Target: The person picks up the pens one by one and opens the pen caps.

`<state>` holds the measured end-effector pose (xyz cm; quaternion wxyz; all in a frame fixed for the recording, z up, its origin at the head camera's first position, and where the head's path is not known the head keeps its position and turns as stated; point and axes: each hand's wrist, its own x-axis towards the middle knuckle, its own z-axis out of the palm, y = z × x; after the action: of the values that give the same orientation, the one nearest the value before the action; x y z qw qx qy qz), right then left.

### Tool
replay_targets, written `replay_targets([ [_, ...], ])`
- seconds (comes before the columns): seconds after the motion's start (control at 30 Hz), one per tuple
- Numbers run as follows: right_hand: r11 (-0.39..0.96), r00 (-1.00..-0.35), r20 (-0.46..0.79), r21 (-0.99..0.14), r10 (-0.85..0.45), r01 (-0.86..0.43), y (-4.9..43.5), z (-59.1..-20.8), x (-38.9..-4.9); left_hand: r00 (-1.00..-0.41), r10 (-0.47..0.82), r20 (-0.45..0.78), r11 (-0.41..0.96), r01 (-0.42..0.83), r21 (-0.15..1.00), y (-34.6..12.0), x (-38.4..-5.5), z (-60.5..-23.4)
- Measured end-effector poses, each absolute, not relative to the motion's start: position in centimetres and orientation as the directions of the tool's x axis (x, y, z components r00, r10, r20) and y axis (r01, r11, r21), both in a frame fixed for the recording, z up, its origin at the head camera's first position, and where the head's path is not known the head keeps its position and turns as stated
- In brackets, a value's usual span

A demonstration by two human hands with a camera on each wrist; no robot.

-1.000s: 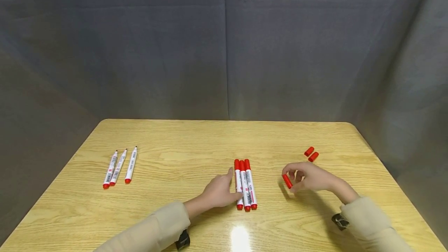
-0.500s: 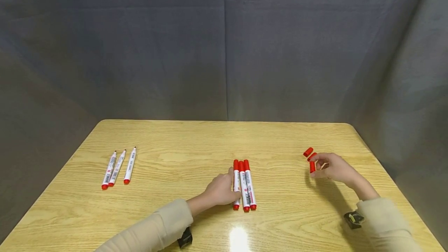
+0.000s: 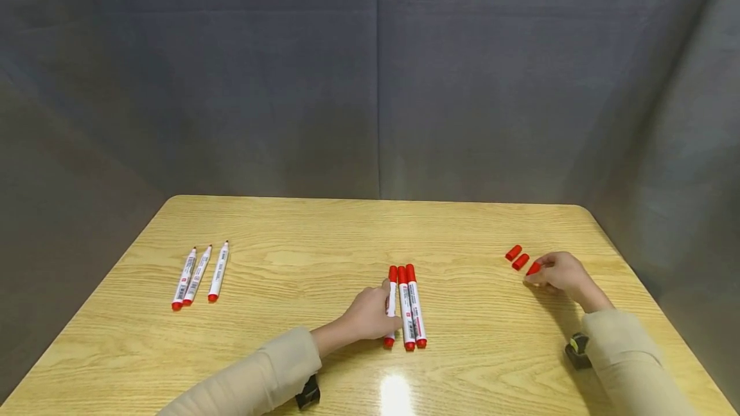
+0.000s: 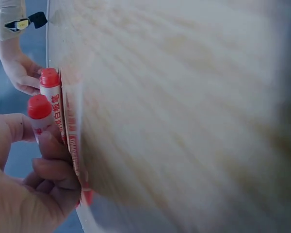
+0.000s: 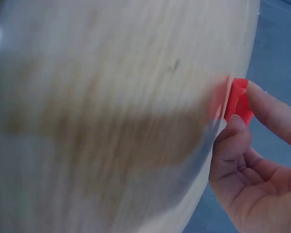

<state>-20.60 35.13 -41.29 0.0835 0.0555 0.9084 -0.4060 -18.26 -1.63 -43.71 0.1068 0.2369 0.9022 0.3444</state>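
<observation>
- Nearest, the left hand (image 3: 367,313) has a narrow grip, thumb and fingers curled round a white cylindrical plastic marker with its red cap on (image 3: 392,303); the step here looks like taking one marker from the row.
- Just beside it, towards three o'clock, lie two more capped white plastic markers (image 3: 407,310), making three with caps on.
- Well apart from these, between nine and ten o'clock, lie three uncapped white plastic markers (image 3: 198,276), tips towards about half past twelve.
- Between two and three o'clock from the left hand, the right hand (image 3: 563,273) pinches a short red plastic cap (image 3: 534,268) between thumb and finger; whether its edge meets the yellow wood-grain table (image 3: 318,230) is hard to be sure of.
- This step looks like adding that cap to the line; the next move seems to call for a gentle release, squared with its neighbours so nothing rolls, then uncapping the gripped marker.
- Near the right hand, towards ten o'clock, lie two loose red plastic caps (image 3: 521,262), so three off their markers, counting the pinched one.
- Farthest, at twelve o'clock, hangs a grey cloth curtain (image 3: 260,101).
</observation>
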Motion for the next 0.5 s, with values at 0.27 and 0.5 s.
replay_targets([
  [0.27, 0.674, -0.974, -0.217, -0.711, 0.060, 0.200, 35.4, -41.7, -21.8, -0.867, 0.498, 0.011, 0.620, 0.365, 0.695, -2.4, -18.0, -43.1],
  [0.5, 0.729, -0.983, -0.174, -0.667, 0.048, 0.154, 35.1, -40.4, -20.9, -0.850, 0.515, 0.111, 0.546, 0.425, 0.722, -3.0, -17.6, -42.3],
])
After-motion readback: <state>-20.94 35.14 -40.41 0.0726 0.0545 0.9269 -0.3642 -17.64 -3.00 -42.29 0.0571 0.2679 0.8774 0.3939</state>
